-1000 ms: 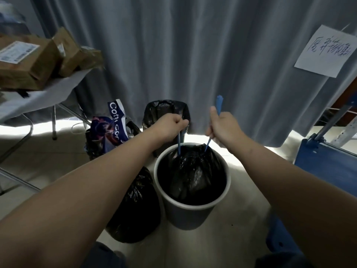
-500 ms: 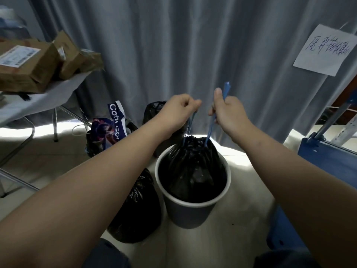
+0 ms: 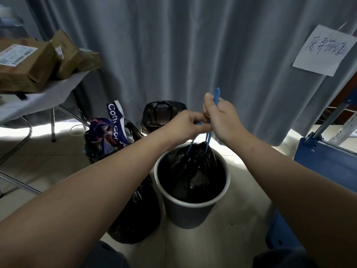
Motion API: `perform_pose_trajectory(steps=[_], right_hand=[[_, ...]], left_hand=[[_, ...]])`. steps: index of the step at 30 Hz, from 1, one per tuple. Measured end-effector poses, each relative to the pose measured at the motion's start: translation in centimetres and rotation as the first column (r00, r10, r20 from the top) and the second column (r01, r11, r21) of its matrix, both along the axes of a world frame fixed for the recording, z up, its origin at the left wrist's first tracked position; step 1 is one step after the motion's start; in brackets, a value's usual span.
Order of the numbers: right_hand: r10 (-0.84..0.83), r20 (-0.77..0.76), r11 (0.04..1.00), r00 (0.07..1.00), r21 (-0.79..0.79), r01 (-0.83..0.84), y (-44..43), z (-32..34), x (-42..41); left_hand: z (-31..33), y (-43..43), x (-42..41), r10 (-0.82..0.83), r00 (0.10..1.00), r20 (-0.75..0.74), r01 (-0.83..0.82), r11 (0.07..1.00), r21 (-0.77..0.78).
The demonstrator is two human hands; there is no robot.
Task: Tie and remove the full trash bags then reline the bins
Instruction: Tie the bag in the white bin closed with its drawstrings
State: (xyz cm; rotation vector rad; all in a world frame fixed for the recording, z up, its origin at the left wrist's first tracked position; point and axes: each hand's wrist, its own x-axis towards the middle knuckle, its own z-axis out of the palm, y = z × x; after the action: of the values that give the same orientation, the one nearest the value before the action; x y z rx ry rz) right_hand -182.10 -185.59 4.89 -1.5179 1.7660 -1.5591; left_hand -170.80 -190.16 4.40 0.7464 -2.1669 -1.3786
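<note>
The black trash bag [image 3: 193, 171] sits gathered inside the grey bin [image 3: 185, 211]. At its 12 o'clock the left hand [image 3: 190, 123] pinches one blue drawstring [image 3: 190, 145] between thumb and curled fingers. The right hand [image 3: 222, 120], touching it at 3 o'clock, wraps curled fingers round the other drawstring [image 3: 216, 97].

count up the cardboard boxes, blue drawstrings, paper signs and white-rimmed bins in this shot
cardboard boxes: 3
blue drawstrings: 2
paper sign: 1
white-rimmed bin: 1
total: 7
</note>
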Motion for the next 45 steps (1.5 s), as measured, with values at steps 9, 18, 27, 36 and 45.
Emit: perform_pose_trajectory(steps=[9,18,27,36,45], right_hand=[[0.367,0.052,0.904,0.929,0.215,-0.370,0.9,-3.2,-0.7],[0.165,-0.165,0.934,0.972,0.343,-0.100,-1.1,-6.8,1.8],[0.188,-0.225,0.849,0.956,0.527,-0.042,-1.4,-14.5,1.6],[0.253,-0.424,0.816,0.870,0.577,0.044,-2.3,-19.1,0.3],[0.240,0.234,0.803,0.942,0.497,-0.328,-4.1,-16.7,2.1]], left_hand=[[1.3,-1.5,1.3,0.134,0.975,-0.177,-0.110,0.984,0.143],[1.2,-2.3,0.2,0.350,0.896,-0.273,-0.271,0.919,0.288],[-1.5,-4.3,-0.4,0.510,0.845,-0.157,-0.431,0.826,0.363],[-4.5,-6.8,-2.4,0.583,0.807,-0.092,-0.493,0.752,0.438],[-4.2,-8.8,0.2,0.258,0.966,0.034,-0.259,0.965,0.049]])
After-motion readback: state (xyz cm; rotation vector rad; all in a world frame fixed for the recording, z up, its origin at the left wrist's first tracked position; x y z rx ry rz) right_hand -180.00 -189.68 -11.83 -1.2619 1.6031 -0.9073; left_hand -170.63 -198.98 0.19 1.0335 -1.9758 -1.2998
